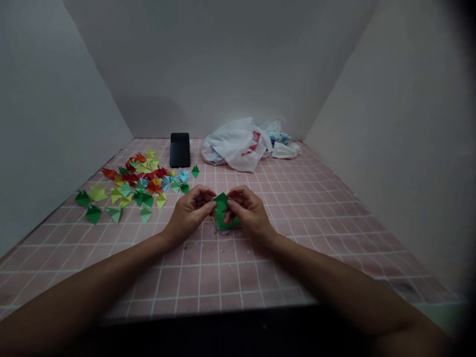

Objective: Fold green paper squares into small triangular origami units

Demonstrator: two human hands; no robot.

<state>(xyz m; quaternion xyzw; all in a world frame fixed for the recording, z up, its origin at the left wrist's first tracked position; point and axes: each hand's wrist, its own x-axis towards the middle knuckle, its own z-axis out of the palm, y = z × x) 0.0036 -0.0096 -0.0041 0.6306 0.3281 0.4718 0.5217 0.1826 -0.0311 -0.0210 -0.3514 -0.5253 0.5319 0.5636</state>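
Observation:
My left hand (191, 210) and my right hand (247, 208) meet at the middle of the pink tiled table (223, 277). Both pinch a small green folded paper piece (220, 199) between thumbs and fingers, held just above the surface. Under the hands lies a small stack of paper squares (225, 224), green on top with other colours showing at its edge. To the left, several folded paper triangles (137, 186) in green, yellow, red, orange and light blue lie scattered on the tiles.
A black phone (180, 149) lies flat at the back of the table. Crumpled white plastic bags (241, 144) sit at the back right. White walls enclose the table on the left, back and right. The table's near edge runs below my forearms.

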